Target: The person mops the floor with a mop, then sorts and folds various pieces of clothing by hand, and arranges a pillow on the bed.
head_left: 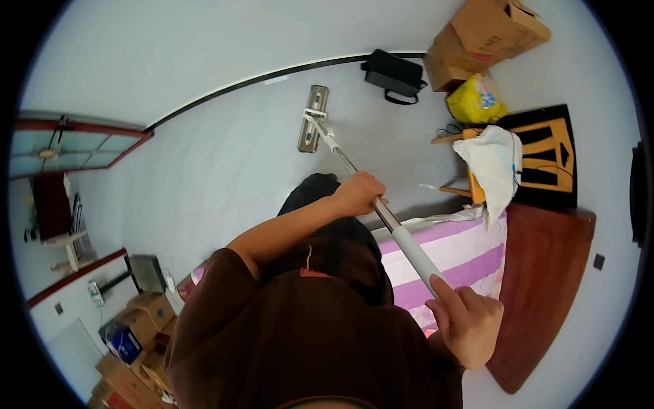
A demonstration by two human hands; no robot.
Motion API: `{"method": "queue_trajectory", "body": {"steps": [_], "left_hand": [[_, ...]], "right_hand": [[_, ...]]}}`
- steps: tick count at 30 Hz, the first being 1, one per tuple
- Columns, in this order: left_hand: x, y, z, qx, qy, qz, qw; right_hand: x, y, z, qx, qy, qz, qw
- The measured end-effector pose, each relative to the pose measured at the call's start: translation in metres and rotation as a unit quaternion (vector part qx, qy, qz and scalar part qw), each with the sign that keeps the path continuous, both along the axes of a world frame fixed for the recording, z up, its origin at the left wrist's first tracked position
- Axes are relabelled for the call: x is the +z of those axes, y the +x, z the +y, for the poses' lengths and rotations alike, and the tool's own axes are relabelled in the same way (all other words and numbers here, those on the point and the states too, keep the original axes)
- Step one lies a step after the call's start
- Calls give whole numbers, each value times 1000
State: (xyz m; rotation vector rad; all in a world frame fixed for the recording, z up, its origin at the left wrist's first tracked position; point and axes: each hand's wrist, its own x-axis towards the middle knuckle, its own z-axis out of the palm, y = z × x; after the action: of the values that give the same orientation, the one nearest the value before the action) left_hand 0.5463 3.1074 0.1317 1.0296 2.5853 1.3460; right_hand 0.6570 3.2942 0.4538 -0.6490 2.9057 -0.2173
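Note:
A flat mop (pixel 313 118) rests on the grey floor, its long rectangular head lying beyond my feet. Its metal pole (pixel 387 215) slants back toward me and ends in a pale grey grip (pixel 417 255). My left hand (pixel 359 193) is wrapped round the pole about midway. Near the top end, my right hand (pixel 469 320) closes on the grip, with the thumb laid along it. Part of my dark clothing shows below the left forearm.
A black bag (pixel 394 73) lies by the wall, near cardboard boxes (pixel 501 31) and a yellow plastic bag (pixel 475 100). A wooden chair (pixel 546 153) carries a white cloth (pixel 492 167). Beside me are a striped bed (pixel 449 255) and a brown wooden headboard (pixel 545 279). More boxes (pixel 153 313) are stacked behind left.

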Motion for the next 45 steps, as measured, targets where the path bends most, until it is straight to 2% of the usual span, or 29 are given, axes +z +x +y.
{"method": "queue_trajectory", "body": {"steps": [8, 12, 15, 18, 20, 21, 22, 24, 26, 28, 30, 31, 34, 39, 42, 43, 45], "left_hand": [[-18, 73, -109, 235, -40, -23, 971], [-40, 110, -164, 295, -97, -37, 950], [-64, 120, -186, 327, -123, -44, 936], [-79, 113, -175, 301, -126, -16, 945], [-52, 110, -153, 270, -105, -37, 956], [-57, 110, -140, 255, -109, -44, 960], [-65, 109, -127, 238, -112, -53, 963], [-42, 106, -94, 184, -131, -110, 968], [-29, 101, -67, 104, -96, -126, 982], [-11, 95, -48, 45, -101, -118, 987], [-5, 88, -47, 15, -90, -133, 987], [-6, 84, -50, -1, -85, -142, 986], [-16, 65, -72, 17, -80, -172, 982], [-26, 48, -138, 46, -81, -208, 974], [-34, 45, -190, 77, -105, -225, 966], [-47, 46, -209, 90, -116, -226, 963], [-71, 49, -245, 114, -138, -227, 957]], "right_hand": [[-46, -34, -49, 209, -47, -10, 977], [-90, -35, -89, 259, -105, -11, 960], [-114, -31, -104, 245, -100, -17, 964], [-129, -33, -86, 200, -117, -26, 972], [-121, -31, -65, 178, -156, -28, 971], [-116, -29, -51, 171, -172, -22, 970], [-102, -26, -38, 140, -133, -52, 980], [-71, -21, -19, 96, -126, -64, 985], [-45, -19, -4, 70, -132, -72, 986], [-16, -19, 7, 11, -79, -134, 988], [-11, -27, 11, 34, -137, -161, 977], [-11, -35, 9, 44, -166, -177, 969], [-29, -62, -6, -41, -182, -211, 960], [-47, -95, -69, -46, -186, -211, 959], [-78, -110, -106, 8, -202, -183, 962], [-88, -115, -122, -9, -187, -213, 959], [-117, -121, -153, 3, -188, -199, 962]]}}
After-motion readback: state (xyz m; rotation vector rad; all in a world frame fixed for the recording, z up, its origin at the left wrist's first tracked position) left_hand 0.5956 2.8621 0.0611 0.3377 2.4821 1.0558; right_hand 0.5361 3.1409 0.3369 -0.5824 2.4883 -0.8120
